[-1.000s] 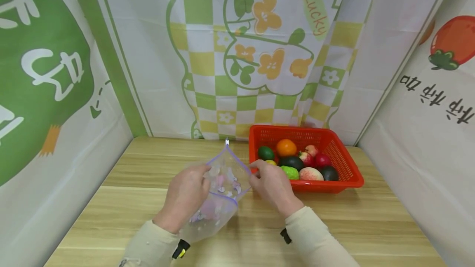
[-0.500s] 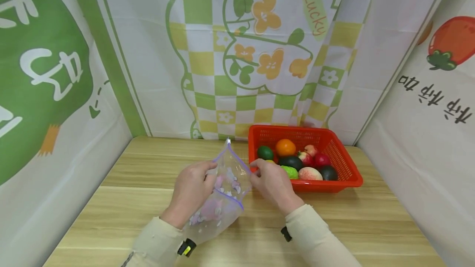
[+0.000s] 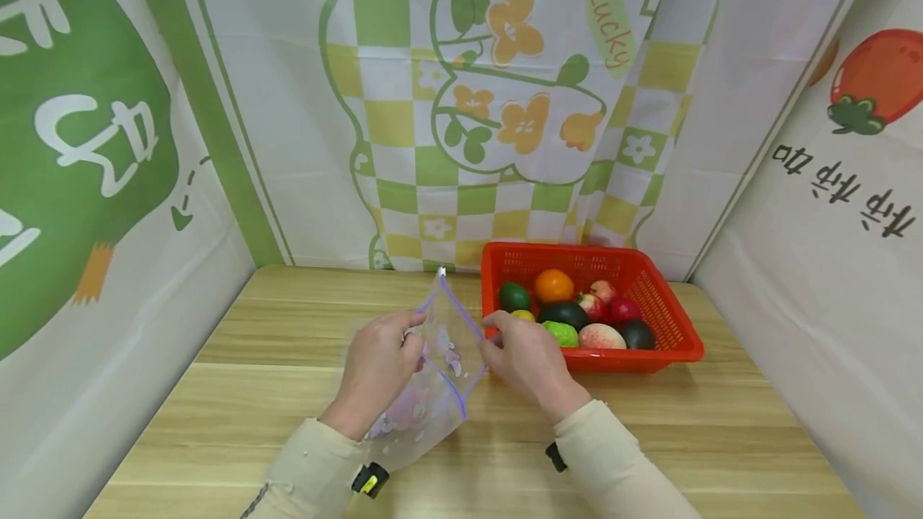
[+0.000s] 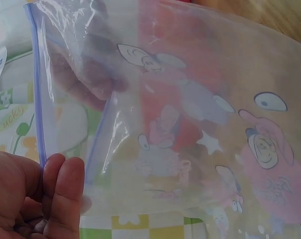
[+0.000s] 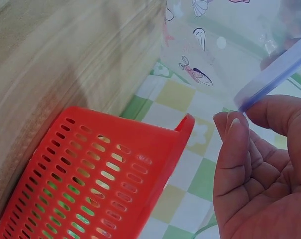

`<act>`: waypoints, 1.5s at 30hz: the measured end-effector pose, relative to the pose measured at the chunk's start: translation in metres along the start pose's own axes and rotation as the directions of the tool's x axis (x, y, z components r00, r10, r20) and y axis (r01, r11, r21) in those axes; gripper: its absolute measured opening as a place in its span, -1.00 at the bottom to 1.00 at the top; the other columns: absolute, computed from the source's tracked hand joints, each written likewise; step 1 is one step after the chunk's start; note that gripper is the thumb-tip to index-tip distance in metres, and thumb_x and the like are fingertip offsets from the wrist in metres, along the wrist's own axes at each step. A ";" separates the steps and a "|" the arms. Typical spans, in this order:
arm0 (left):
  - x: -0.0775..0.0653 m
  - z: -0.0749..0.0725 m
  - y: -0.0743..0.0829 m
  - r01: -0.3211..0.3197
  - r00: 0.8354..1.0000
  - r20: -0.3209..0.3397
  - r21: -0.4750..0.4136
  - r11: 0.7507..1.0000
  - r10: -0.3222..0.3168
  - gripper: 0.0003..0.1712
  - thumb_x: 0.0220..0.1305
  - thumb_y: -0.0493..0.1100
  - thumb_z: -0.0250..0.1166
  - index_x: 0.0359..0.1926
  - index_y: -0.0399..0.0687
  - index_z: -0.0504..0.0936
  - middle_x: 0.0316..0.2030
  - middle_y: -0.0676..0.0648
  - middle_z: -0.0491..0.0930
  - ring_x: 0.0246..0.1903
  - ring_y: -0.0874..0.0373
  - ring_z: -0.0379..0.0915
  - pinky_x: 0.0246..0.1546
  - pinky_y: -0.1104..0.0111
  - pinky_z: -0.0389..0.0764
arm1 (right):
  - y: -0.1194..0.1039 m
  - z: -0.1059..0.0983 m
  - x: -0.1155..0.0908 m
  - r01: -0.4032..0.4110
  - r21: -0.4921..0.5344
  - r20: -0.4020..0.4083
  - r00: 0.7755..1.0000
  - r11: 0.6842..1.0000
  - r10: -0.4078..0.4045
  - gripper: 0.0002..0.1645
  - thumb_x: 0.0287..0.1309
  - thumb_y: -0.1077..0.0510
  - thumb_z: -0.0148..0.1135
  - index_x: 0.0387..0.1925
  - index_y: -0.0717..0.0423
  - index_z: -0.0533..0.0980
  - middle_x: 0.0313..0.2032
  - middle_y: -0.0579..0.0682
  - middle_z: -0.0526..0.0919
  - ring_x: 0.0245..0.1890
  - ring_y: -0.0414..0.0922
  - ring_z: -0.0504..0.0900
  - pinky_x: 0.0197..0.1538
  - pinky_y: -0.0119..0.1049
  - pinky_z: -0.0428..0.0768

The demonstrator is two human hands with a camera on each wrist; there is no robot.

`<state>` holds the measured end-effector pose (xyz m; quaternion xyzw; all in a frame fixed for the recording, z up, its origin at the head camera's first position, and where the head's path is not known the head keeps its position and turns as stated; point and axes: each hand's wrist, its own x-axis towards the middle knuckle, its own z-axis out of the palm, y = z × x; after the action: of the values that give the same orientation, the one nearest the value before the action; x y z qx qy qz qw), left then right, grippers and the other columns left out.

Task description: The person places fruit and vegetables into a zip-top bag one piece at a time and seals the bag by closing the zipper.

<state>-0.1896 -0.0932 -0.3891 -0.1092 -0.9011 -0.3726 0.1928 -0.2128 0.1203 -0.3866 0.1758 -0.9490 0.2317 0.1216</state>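
A clear zip bag (image 3: 414, 427) with pink cartoon prints and a purple zip edge hangs between my two hands over the table. Its mouth is spread into a diamond, and a small white zip slider (image 3: 442, 271) sits at the far corner. My left hand (image 3: 382, 367) pinches the left side of the mouth; in the left wrist view, thumb and fingers (image 4: 63, 199) grip the purple strip. On the other side, my right hand (image 3: 530, 363) pinches the opposite strip between thumb and fingertips, just in front of the basket's left edge. Through the film, only the printed pattern shows.
Right behind my right hand stands a red plastic basket (image 3: 667, 357) holding several fruits, among them an orange (image 3: 554, 286), a pale peach (image 3: 602, 336) and dark green avocado-like ones (image 3: 564, 316). Fabric walls (image 3: 303, 102) enclose the wooden table (image 3: 252, 375) at the back and sides.
My left hand has shifted a little to the right, pulling its side of the bag along, so the mouth looks narrower. My right hand has stayed nearly in place.
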 end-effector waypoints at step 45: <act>-0.004 0.001 0.000 0.084 0.996 0.047 -0.057 0.995 -0.082 -0.58 0.17 -0.33 0.08 0.03 -0.18 0.65 -0.37 -0.01 0.64 -0.72 0.41 0.45 -0.86 0.42 0.31 | 0.088 -0.030 0.044 -0.280 -0.333 0.374 0.838 0.900 0.399 -0.71 -0.11 -0.05 0.39 -0.38 0.04 0.61 -0.53 -0.05 0.56 -0.52 -0.03 0.49 -0.40 -0.17 0.46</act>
<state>-0.1863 -0.0927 -0.3907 -0.0856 -0.8977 -0.4040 0.1536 -0.2825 0.1954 -0.3822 0.0324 -0.9901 0.0760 -0.1131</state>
